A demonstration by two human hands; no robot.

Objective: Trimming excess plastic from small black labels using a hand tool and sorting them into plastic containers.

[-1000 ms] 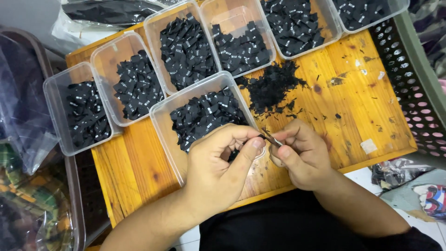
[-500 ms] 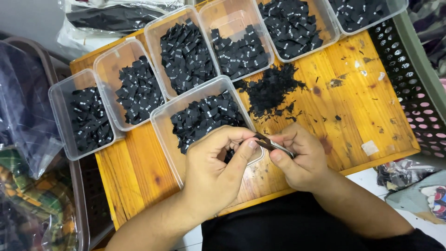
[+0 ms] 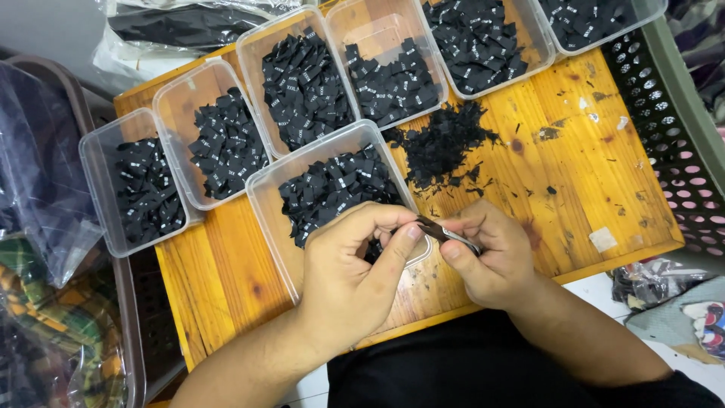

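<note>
My left hand (image 3: 351,276) and my right hand (image 3: 491,257) meet over the near edge of a wooden board (image 3: 596,174). Between their fingertips they pinch a small dark tool with a shiny metal part (image 3: 447,233); what exactly it is stays unclear. Under my left hand stands a clear plastic tub (image 3: 264,198) holding several small black fabric labels (image 3: 336,189). A loose pile of black scraps (image 3: 442,147) lies on the board just beyond my right hand.
More clear tubs of black labels line the board's far side, such as one tub (image 3: 98,162) at the left. A perforated basket (image 3: 680,143) stands at the right, plastic-bagged fabric (image 3: 41,181) at the left, and a bag of dark cloth (image 3: 181,23) behind.
Both hands stay together on the small tool, shifting slightly. The fingers have adjusted their grip a little. The tubs and pile have not moved.
</note>
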